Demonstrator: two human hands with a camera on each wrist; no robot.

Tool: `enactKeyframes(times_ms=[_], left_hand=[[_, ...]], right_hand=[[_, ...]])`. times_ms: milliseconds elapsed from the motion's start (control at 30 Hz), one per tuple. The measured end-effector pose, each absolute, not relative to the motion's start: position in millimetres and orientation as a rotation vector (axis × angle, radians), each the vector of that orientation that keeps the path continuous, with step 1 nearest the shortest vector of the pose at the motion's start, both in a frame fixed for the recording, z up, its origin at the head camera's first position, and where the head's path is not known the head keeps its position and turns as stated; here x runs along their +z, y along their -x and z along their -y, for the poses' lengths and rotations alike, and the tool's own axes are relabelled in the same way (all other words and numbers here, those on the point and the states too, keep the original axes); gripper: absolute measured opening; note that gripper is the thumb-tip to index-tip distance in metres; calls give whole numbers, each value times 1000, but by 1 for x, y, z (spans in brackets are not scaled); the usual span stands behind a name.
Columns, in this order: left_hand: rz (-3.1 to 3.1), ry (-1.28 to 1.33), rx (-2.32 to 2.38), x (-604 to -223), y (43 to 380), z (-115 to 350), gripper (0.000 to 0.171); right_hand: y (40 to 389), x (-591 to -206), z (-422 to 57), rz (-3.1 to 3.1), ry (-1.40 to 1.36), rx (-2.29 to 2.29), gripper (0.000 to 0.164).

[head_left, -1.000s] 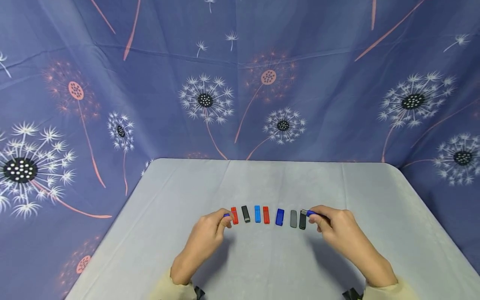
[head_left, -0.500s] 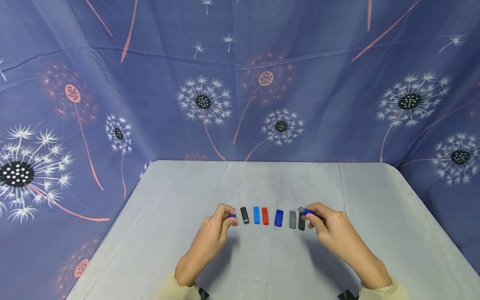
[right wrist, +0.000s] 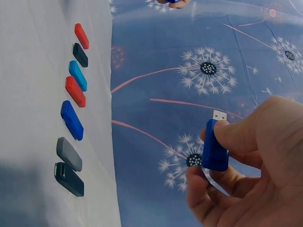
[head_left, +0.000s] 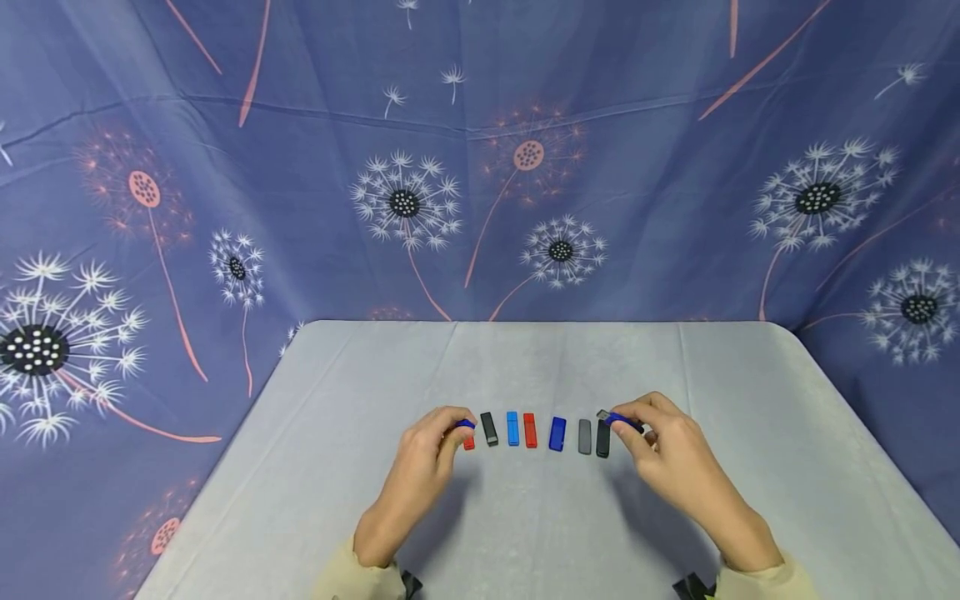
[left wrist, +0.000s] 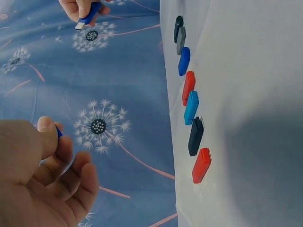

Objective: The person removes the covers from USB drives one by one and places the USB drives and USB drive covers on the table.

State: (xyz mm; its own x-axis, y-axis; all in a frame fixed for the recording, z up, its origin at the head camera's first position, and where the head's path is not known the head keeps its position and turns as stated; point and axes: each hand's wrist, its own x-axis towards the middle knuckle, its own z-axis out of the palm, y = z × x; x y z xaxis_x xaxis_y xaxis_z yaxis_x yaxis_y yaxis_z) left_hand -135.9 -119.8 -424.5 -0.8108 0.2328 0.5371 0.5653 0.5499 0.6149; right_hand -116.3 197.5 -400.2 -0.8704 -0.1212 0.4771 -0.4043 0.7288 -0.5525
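- Space is seen between the left hand [head_left: 420,454] and the right hand [head_left: 670,443], both raised above the counter [head_left: 570,358]; a small blue piece [head_left: 466,423], mostly hidden, is pinched in the left, a blue USB stick [right wrist: 215,149] in the right.
- The USB stick's long axis is held roughly left to right, its metal plug [right wrist: 219,115] aimed toward the left hand and the counter's left edge.
- Below, seven sticks [head_left: 557,434] are set in a row, crosswise to it: a red stick [left wrist: 202,165] nearest the left hand, a black stick [right wrist: 69,179] nearest the right.
- Behind the far edge, patterned cloth [head_left: 450,42] is hung.
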Motion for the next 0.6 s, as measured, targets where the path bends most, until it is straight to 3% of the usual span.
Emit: enactKeyframes(times_ms=[333,600], left_hand=[[2368,679,-1140,-422,145,107,22],[2403,632,-1217,-418,160,83,9]], right_hand=[[124,-400,-203,2526,-317,971,10],[131,-404,-212,2588,-229,1017,14]])
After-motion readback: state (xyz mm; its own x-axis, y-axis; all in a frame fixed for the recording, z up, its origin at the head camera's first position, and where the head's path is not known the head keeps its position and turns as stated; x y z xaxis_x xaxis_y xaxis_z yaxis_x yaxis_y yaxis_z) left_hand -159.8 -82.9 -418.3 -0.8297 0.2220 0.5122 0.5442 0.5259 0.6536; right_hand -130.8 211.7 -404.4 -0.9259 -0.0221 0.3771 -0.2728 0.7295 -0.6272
